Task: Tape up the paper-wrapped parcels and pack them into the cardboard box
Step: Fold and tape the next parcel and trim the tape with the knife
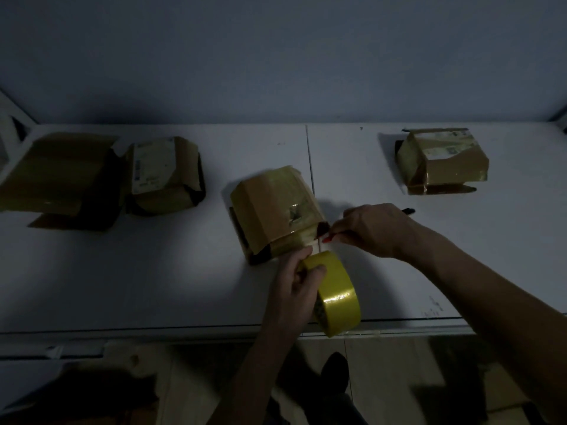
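Two hands at work | left hand (pixel 299 279) grips tape roll (pixel 336 297) | right hand (pixel 372 230) pinches small cutter at tape strip | parcel (pixel 274 210) on bench just beyond both | step: taping | next: sever strip, press down.

I see four brown paper-wrapped items on the white table. The centre parcel (pixel 274 211) is tilted, glossy tape across its top, a torn patch on its near face. The yellow tape roll (pixel 336 297) stands on edge just beside its near corner. The labelled parcel (pixel 165 176) touches the far-left parcel (pixel 58 176). The right parcel (pixel 443 159) sits well apart.
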